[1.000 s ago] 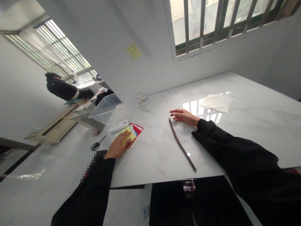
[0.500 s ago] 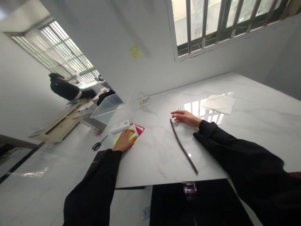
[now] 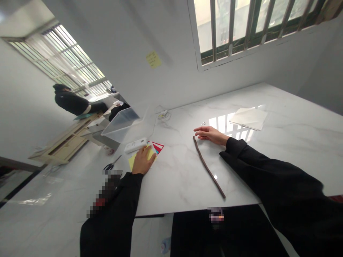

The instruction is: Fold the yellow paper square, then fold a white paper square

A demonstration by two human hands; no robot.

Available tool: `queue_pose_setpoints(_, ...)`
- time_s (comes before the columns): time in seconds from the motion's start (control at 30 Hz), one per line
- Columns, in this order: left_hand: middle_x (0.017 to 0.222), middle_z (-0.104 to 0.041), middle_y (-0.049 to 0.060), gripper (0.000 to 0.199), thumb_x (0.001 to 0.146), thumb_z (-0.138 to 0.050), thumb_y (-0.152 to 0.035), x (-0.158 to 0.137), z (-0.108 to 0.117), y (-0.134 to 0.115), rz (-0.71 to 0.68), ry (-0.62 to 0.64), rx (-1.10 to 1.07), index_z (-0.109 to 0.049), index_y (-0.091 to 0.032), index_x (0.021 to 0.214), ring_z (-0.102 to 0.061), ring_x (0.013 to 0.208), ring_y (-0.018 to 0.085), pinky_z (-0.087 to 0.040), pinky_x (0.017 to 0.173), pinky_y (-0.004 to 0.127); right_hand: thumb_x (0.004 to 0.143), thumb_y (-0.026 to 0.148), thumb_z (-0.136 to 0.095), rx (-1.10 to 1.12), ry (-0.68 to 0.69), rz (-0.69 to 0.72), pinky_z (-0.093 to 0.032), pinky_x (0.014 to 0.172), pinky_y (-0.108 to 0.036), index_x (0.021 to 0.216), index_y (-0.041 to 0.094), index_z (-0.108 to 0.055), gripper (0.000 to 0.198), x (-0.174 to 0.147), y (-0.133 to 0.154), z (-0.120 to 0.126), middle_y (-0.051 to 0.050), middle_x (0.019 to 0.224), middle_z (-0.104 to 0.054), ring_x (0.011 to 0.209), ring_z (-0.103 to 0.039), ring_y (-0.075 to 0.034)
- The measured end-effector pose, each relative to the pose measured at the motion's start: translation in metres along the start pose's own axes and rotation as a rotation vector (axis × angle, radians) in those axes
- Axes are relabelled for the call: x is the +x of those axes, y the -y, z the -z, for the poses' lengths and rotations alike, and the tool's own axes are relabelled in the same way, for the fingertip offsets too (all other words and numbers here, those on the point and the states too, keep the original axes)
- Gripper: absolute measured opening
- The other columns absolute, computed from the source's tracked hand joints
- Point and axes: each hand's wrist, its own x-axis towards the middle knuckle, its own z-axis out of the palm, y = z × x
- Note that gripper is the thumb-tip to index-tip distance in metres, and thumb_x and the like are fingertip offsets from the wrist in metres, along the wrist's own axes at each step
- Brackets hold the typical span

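Note:
My left hand lies palm down on a yellow sheet, its fingers stretched and the thumb apart. From under its fingertips and thumb side shows a red, white and blue card. Just beyond the fingers is a white rectangular device. A thin brown stick, slightly bent, lies lengthwise on the white marbled table. Close to the stick's far end, my right hand rests on its side, fingers loosely extended and holding nothing.
Black-handled scissors lie left of my left hand. A clear plastic bin stands at the far left, white papers at the back right. Small shiny pieces and a coiled cable are near the wall. A person sits beyond.
My left forearm has swung a little to the right, and the left hand has turned slightly while staying on the yellow sheet. My right hand and the stick look unmoved.

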Motion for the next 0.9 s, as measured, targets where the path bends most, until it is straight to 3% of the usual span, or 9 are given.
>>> queue_pose_setpoints(0.07,0.138,-0.062,0.016,0.056,0.095,-0.045,-0.056,-0.001,0.004,-0.006,0.048,-0.046,-0.003,-0.059,-0.018,0.133,-0.054,0.135,0.032,-0.038,0.119,0.046,0.090,0.026,-0.076,0.002,-0.003,0.007,-0.061,0.085,-0.023,0.114,0.018,-0.076,0.026,0.000,0.001,0.000,-0.008,0.105,-0.076,0.084,-0.070,-0.011)
queue_pose_setpoints(0.13,0.133,-0.066,0.014,0.052,0.096,-0.042,-0.056,-0.001,0.006,-0.009,0.052,-0.012,-0.012,-0.062,-0.019,0.127,-0.058,0.129,0.032,-0.040,0.117,0.046,0.089,0.026,-0.077,0.004,-0.007,0.005,-0.061,0.087,-0.024,0.113,0.017,-0.076,0.025,0.000,0.002,-0.001,-0.008,0.103,-0.076,0.082,-0.070,-0.011)
queue_pose_setpoints(0.37,0.154,-0.053,0.016,0.063,0.099,-0.034,-0.057,0.003,0.000,-0.002,0.067,0.113,-0.025,-0.057,-0.016,0.141,-0.045,0.145,0.033,-0.033,0.121,0.051,0.089,0.025,-0.077,-0.001,-0.013,-0.006,-0.061,0.083,-0.021,0.114,0.017,-0.076,0.027,0.000,0.006,0.000,-0.007,0.101,-0.076,0.078,-0.068,-0.010)
queue_pose_setpoints(0.5,0.153,-0.053,0.016,0.062,0.100,-0.034,-0.053,0.002,0.006,-0.015,0.027,0.047,-0.026,-0.055,-0.015,0.144,-0.045,0.144,0.032,-0.030,0.123,0.051,0.089,0.024,-0.077,0.002,-0.013,-0.001,-0.061,0.081,-0.020,0.113,0.017,-0.076,0.025,0.000,0.006,0.000,-0.007,0.099,-0.076,0.077,-0.068,-0.009)
queue_pose_setpoints(0.6,0.153,-0.053,0.014,0.057,0.101,-0.037,-0.050,0.001,0.016,-0.048,-0.024,-0.063,-0.054,-0.054,-0.017,0.144,-0.045,0.143,0.031,-0.029,0.123,0.048,0.088,0.025,-0.078,-0.007,-0.011,-0.003,-0.061,0.085,-0.024,0.112,0.017,-0.076,0.025,0.000,0.007,0.000,-0.007,0.099,-0.076,0.077,-0.067,-0.010)
queue_pose_setpoints(0.7,0.146,-0.058,0.010,0.049,0.101,-0.040,-0.046,0.007,0.026,-0.099,-0.048,-0.116,-0.133,-0.057,-0.022,0.140,-0.049,0.138,0.030,-0.030,0.122,0.049,0.089,0.026,-0.078,-0.016,-0.011,0.002,-0.062,0.085,-0.024,0.112,0.017,-0.075,0.026,-0.001,0.007,0.000,-0.008,0.099,-0.076,0.077,-0.068,-0.010)
queue_pose_setpoints(0.8,0.132,-0.064,0.010,0.043,0.100,-0.047,-0.043,0.023,0.036,-0.150,-0.124,-0.185,-0.237,-0.063,-0.021,0.132,-0.054,0.127,0.029,-0.036,0.115,0.045,0.088,0.026,-0.078,-0.026,-0.023,0.007,-0.061,0.081,-0.022,0.112,0.016,-0.076,0.026,-0.001,0.007,-0.001,-0.007,0.098,-0.076,0.077,-0.068,-0.010)
queue_pose_setpoints(0.9,0.116,-0.063,0.012,0.033,0.097,-0.054,-0.037,0.048,0.040,-0.189,-0.100,-0.324,-0.301,-0.070,-0.020,0.119,-0.056,0.112,0.028,-0.041,0.105,0.042,0.087,0.027,-0.079,-0.062,-0.030,0.019,-0.060,0.080,-0.022,0.112,0.017,-0.076,0.027,-0.001,0.006,-0.001,-0.007,0.096,-0.077,0.077,-0.068,-0.010)
